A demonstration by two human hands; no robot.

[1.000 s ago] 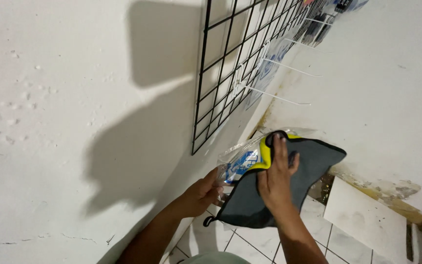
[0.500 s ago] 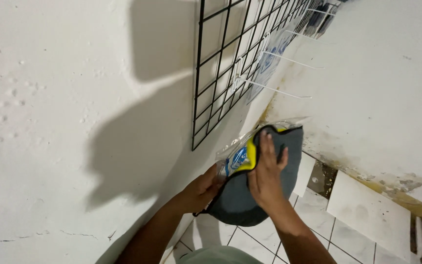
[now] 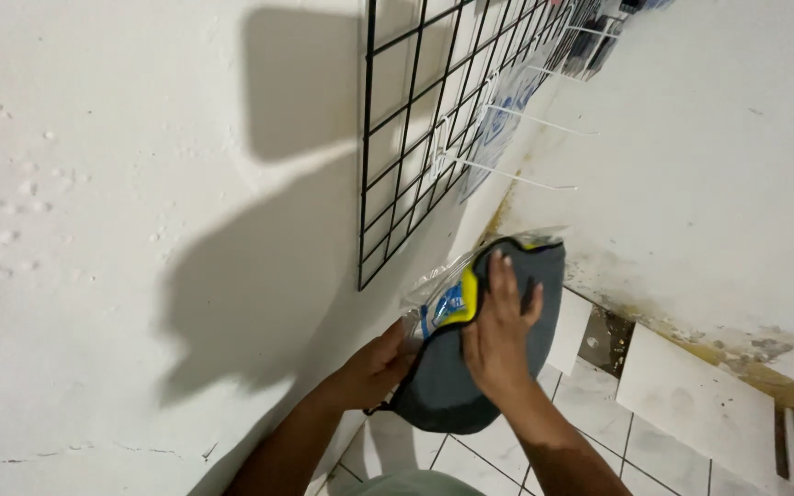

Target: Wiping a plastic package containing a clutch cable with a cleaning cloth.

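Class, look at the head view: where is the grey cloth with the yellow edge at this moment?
The grey cloth sits low and centre-right, pressed under the right hand against a clear plastic packet that the left hand holds, just below the black wire grid.

— Where is the cloth (image 3: 448, 390) sitting?
— Between both hands: the left hand (image 3: 374, 367) is gripping a packet (image 3: 438, 303) beneath it, the right hand (image 3: 498, 331) is lying on top.
— And the wire grid (image 3: 434, 119)?
— It is hanging on the wall (image 3: 140, 230) above them, with the floor (image 3: 691, 404) lying below.
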